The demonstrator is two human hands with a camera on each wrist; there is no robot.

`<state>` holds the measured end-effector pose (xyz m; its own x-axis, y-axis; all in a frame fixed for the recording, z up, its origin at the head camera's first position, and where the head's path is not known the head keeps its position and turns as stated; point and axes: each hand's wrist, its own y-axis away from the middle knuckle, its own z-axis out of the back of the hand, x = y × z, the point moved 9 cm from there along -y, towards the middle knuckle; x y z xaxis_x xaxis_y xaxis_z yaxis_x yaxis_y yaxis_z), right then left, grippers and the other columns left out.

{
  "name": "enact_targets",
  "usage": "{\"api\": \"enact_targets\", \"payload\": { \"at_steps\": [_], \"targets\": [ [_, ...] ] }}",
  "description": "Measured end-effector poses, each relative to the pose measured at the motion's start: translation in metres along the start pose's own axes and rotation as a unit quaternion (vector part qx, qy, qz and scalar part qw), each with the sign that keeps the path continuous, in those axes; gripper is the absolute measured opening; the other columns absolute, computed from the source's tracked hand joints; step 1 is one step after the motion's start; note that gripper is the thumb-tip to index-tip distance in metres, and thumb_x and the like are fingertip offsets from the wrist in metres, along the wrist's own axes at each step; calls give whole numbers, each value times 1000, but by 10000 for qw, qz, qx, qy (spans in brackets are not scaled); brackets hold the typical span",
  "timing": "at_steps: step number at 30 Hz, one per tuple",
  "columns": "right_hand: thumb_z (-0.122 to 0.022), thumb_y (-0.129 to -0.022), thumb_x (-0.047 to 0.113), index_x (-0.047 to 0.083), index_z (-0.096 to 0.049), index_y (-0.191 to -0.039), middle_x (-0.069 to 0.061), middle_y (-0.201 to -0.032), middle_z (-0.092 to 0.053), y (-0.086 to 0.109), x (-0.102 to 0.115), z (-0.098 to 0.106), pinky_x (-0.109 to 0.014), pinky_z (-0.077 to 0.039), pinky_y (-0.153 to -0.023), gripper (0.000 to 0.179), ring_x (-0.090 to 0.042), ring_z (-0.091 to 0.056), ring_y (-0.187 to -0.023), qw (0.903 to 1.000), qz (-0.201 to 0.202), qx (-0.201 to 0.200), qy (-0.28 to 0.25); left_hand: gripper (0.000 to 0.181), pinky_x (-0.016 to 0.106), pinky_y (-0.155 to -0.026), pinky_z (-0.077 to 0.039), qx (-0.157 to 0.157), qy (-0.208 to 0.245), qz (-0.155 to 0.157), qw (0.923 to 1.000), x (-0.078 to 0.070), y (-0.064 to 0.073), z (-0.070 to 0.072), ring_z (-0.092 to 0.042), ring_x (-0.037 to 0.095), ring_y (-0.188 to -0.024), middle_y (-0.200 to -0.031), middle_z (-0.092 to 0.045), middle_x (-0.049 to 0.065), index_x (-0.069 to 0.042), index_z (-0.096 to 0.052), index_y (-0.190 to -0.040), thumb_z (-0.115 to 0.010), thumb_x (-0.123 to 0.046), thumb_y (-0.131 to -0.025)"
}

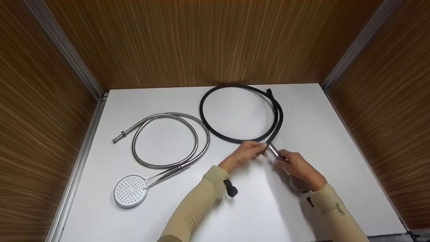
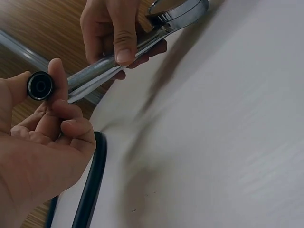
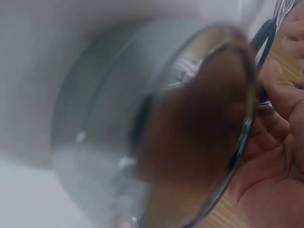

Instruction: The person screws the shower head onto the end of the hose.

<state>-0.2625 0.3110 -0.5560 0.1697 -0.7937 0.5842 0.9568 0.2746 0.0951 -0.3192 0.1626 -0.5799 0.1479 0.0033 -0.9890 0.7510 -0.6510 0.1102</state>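
My left hand (image 1: 244,155) pinches one end of a black hose (image 1: 201,111). In the left wrist view, the round, open end fitting (image 2: 40,86) sits between thumb and finger. A chrome hand shower (image 1: 274,152) is gripped by its handle in my right hand (image 1: 298,167). Its handle end points toward the hose end and stands close beside it. The hand shower's round head (image 3: 109,114) looms large and blurred in the right wrist view, with a shiny reflective back. Behind both hands, the rest of the hose lies in a loop on the white table.
Left on the white table (image 1: 255,215) lies another hand shower (image 1: 131,191), its dotted face up, joined to a coiled silver metal hose (image 1: 134,148). The black hose's far end (image 1: 269,91) lies near the back edge. Wood-grain panels (image 1: 215,43) enclose the back and both sides.
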Motion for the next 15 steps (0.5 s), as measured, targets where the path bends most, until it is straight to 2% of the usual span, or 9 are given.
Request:
{"api": "enact_targets", "payload": {
  "at_steps": [5,10,15],
  "targets": [
    [-69,-103,23,4,-64,-107,-3,-76,-64,4,5,-10,-25,-46,-55,20,-9,-56,-61,9978,-200,154,-617,41,19,-57,-40,-29,24,28,10000,-4,1,3,-49,8,-65,-79,-71,-12,9,-72,-117,-59,-29,-108],
    [-69,-103,29,2,-62,-113,-9,-85,-70,8,9,-29,-27,-53,-59,30,-13,-63,-67,9866,-447,472,-1494,38,19,-56,-38,-94,20,16,10000,-5,0,5,-48,7,-68,-79,-71,-12,3,-76,-117,-59,-30,-109],
    [-66,-105,34,0,-62,-122,-8,-84,-72,11,13,-51,-27,-53,-65,39,-13,-64,-71,9753,-644,658,-2010,38,17,-59,-36,-136,215,62,9997,-3,-1,5,-54,7,-77,-79,-71,-13,5,-75,-118,-60,-29,-108]
  ]
}}
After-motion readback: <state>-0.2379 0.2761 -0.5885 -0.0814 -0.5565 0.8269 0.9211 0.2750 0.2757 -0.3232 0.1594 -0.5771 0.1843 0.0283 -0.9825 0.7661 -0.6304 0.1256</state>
